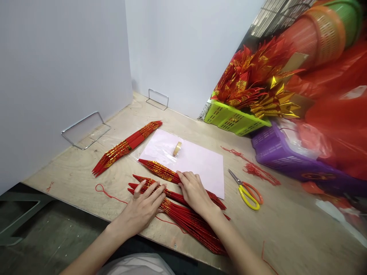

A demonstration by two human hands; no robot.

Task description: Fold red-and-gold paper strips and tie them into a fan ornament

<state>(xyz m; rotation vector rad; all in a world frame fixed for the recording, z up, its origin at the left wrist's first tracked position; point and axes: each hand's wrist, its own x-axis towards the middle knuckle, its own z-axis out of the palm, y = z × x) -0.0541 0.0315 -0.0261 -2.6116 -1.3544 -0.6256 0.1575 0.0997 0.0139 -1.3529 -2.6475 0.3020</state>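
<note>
Three pleated red paper bundles with gold foil print lie side by side under my hands. My left hand [146, 204] is laid over the near ends of the front bundle [189, 225] and the middle bundle [174, 195], its fingers curved across the folds. The front one fans out toward the right. My right hand [195, 191] grips the rear bundle [157, 169] near its middle, fingertips on its top edge. Its thumb side and the paper beneath the palm are partly hidden. A red cord [110, 194] with a looped end runs beneath the front bundle.
Another pleated bundle [126, 147] lies at the left. Behind my hands, a tape roll [177, 148] stands on a pale pink sheet [200, 156]. Scissors [248, 193] and red cords [258, 172] lie rightward, near a green basket [233, 120] and a purple basket [286, 156]. Wire stands [86, 130] edge the panels.
</note>
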